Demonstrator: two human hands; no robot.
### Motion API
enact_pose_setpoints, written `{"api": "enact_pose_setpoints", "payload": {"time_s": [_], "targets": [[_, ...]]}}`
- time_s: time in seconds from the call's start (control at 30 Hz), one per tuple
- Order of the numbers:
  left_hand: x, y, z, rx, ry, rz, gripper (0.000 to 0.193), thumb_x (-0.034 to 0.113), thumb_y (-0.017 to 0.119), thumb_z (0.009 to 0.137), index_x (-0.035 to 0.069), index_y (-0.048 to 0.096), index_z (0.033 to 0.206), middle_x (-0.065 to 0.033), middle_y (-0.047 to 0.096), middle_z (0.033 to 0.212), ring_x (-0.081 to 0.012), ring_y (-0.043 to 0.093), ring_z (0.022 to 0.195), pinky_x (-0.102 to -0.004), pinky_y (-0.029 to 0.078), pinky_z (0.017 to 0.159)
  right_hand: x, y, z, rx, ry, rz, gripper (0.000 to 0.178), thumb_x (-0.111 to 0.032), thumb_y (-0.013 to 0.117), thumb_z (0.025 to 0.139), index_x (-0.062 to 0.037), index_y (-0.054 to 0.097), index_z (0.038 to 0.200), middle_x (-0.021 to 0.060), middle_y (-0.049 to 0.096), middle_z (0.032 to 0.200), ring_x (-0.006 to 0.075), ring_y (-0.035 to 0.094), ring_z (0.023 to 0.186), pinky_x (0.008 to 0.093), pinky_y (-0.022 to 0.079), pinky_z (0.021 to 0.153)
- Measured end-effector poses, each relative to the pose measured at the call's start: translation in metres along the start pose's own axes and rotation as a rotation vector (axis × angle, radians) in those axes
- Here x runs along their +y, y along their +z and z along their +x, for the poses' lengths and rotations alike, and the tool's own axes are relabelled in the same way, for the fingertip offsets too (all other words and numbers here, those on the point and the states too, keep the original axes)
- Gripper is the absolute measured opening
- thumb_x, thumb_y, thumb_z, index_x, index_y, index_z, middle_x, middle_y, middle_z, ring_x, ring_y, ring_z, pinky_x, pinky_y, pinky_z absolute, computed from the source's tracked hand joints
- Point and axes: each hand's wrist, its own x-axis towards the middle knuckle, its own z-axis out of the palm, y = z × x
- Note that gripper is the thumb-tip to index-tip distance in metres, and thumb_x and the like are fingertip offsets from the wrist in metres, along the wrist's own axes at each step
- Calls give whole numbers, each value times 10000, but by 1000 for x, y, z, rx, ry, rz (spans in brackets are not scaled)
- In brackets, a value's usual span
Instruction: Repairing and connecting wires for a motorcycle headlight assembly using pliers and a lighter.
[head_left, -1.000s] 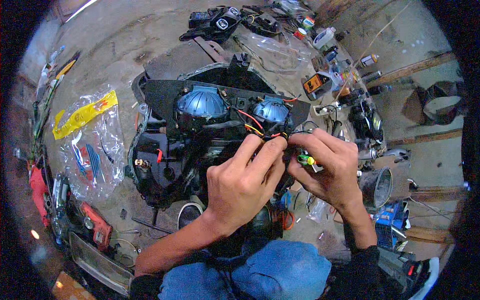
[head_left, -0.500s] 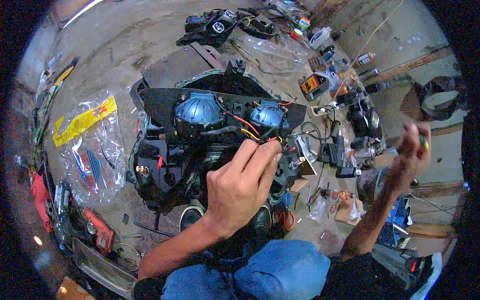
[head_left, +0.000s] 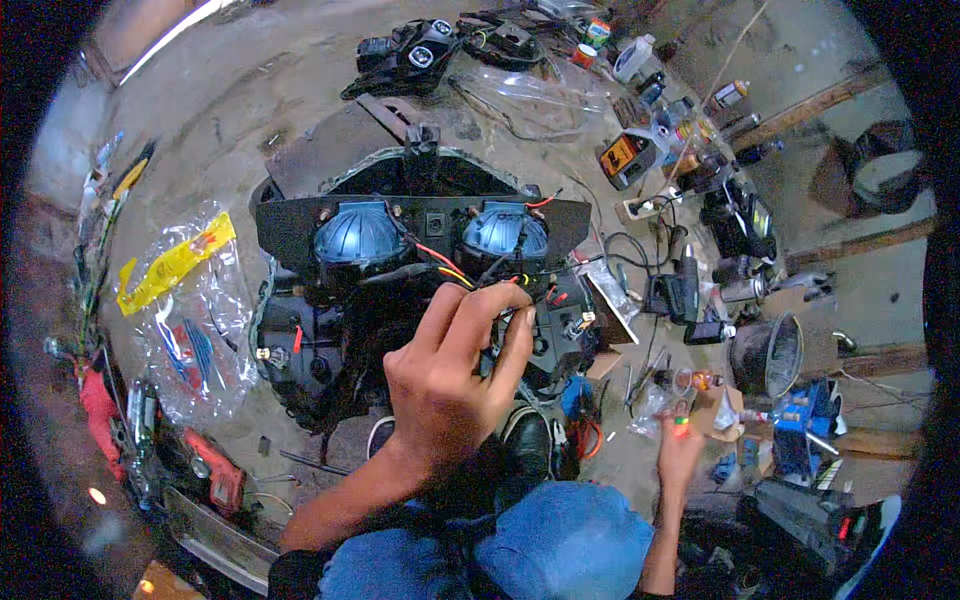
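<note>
Now the work at the wires (head_left: 440, 259) drops to one hand: the right hand (head_left: 680, 452), in beside the left a second ago and then swung far out to the right, is down low on the near right, just beside a clear plastic bag (head_left: 648, 413). Its fingers are curled round a small green-and-yellow piece (head_left: 682, 426), though what kind of piece is too small to tell. The left hand (head_left: 450, 365) stays put, thumb and forefinger narrow, apparently pinching the wires; the exact grip is hidden behind the knuckles. So the joining looks paused, I'd judge, the left simply keeping the place.

And the black assembly (head_left: 285, 228)? It sits mid-scene, beyond the knees, dark and dusty-looking. Two ribbed blue domes (head_left: 357, 236) stand side by side on its far part, red and yellow strands running from between them to the left fingertips. One loose red wire end (head_left: 543, 201) sticks up at the far right, and a red tab (head_left: 297, 339) hangs on the left side.
</note>
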Motion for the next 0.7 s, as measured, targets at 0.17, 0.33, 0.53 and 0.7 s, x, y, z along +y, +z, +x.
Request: {"api": "enact_pose_setpoints", "payload": {"time_s": [0.17,0.33,0.53,0.7], "targets": [[-1,3,-2,28,-37,-85,234,50,825,893,106,747,1106,-50,657,864,-144,649,647,-312,521,569,-35,38,-36,-63,50,67,151,-156,755,986,-6,758,999,29,689,765,125,576,701,336,499,677],[-5,3,-5,64,-28,-156,276,33,843,877,62,738,1130,-53,652,862,-127,596,630,-275,503,584,-58,60,-51,-112,25,134,148,-149,785,925,-22,733,979,93,684,723,164,610,644,382,485,602],[-7,-8,3,129,190,42,289,-23,817,874,55,761,1146,-35,633,817,-106,543,636,-247,459,578,-35,95,-42,-370,210,70,258,-200,756,920,6,696,1063,229,712,811,377,720,742,480,531,662],[-5,-26,20,-105,183,156,274,-55,761,907,47,798,1159,-40,693,812,-99,543,595,-250,428,552,-25,117,-34,-253,6,115,177,-132,740,918,6,687,1016,260,685,812,441,681,773,485,510,683]]}}
